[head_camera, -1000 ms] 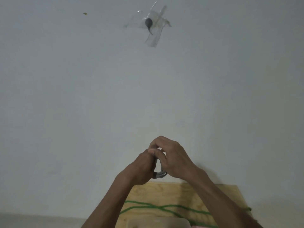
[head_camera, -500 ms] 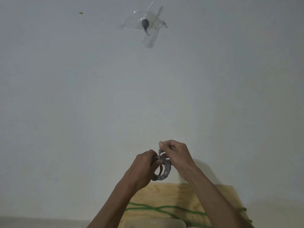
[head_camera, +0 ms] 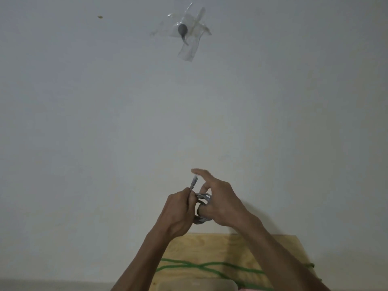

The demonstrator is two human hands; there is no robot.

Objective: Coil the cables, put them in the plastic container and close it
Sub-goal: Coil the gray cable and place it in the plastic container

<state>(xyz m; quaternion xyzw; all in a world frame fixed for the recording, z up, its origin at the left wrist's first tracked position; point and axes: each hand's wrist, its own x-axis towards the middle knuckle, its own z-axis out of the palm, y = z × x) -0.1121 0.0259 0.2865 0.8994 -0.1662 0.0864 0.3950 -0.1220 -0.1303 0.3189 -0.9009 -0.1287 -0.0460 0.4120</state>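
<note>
Since half a second earlier, the right hand had been opened, its forefinger lifted away from the plug end, which was now stuck up free. The grey cable coil was held low in the centre of the frame, gripped by the left hand, with a curled right finger hooked through the loops. A green cable was laid across the wooden board at the bottom, beside the plastic container at the lower edge.

The grey cable is wound into a small coil, held in the lower centre of the frame. Its connector end projects upward. A green cable lies uncoiled on the wooden surface below.
</note>
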